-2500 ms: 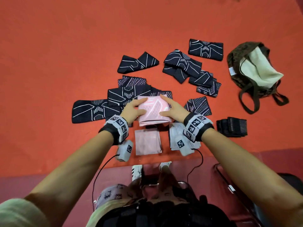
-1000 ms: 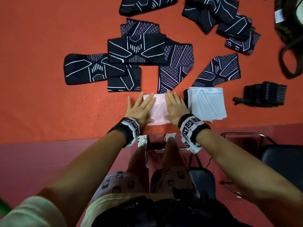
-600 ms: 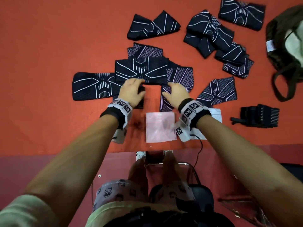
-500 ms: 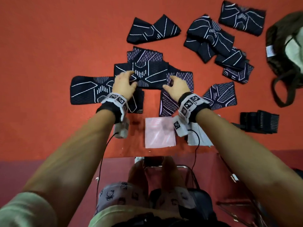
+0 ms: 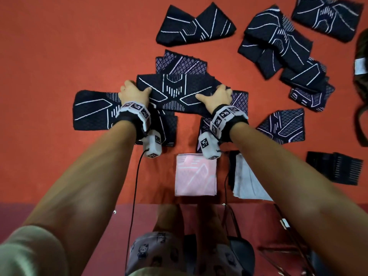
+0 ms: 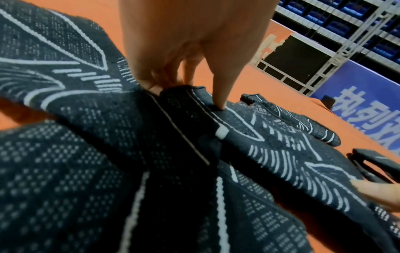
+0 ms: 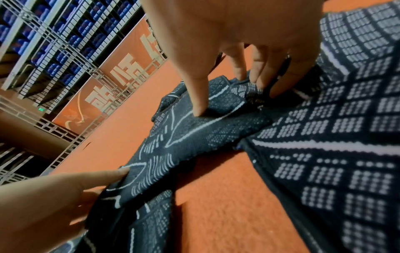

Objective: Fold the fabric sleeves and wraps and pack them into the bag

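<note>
Gripping the black sleeve (image 5: 175, 94) at frame centre, left hand (image 5: 133, 93) and right hand (image 5: 216, 96) each pinch 1 end, so lifting may drag, seemingly, the overlapped sleeves beneath askew.

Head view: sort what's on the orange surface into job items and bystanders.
Job:
- black sleeve, held at its ends by left hand and right hand
- folded pink sleeve
- white folded stack
- bag

Lying about:
- black comb-like piece
- chair
</note>
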A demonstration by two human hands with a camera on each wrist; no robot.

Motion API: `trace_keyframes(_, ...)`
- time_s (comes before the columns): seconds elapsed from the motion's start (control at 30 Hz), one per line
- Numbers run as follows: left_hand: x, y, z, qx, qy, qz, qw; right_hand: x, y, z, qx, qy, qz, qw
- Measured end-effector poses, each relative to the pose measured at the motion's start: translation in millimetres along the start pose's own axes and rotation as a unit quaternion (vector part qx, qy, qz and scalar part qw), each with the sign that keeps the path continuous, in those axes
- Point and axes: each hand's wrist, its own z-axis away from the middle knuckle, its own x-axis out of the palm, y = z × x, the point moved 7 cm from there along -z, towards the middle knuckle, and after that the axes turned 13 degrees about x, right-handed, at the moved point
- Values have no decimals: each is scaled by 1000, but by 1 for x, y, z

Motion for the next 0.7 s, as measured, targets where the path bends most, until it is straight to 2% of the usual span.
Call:
trace_keyframes(0.2,3,-7,-1,-4,-13,145,989,4,-3,-1,-36,-36,-86,995)
trace_keyframes(0.4,-11,1,19,15,26,240,970,-5,-8,1,-26,-40,-148,988)
trace_keyframes(0.53,-23,8,34,7,31,326,945,-19,-10,8,-29,-52,-223,973)
trace_keyframes(0.6,-28,13,43,4,2,355,935,-24,-11,15,-49,-70,-236,968)
trace_keyframes(0.7,-37,32,61,29,-49,428,902,-35,-15,32,-87,-103,-249,959)
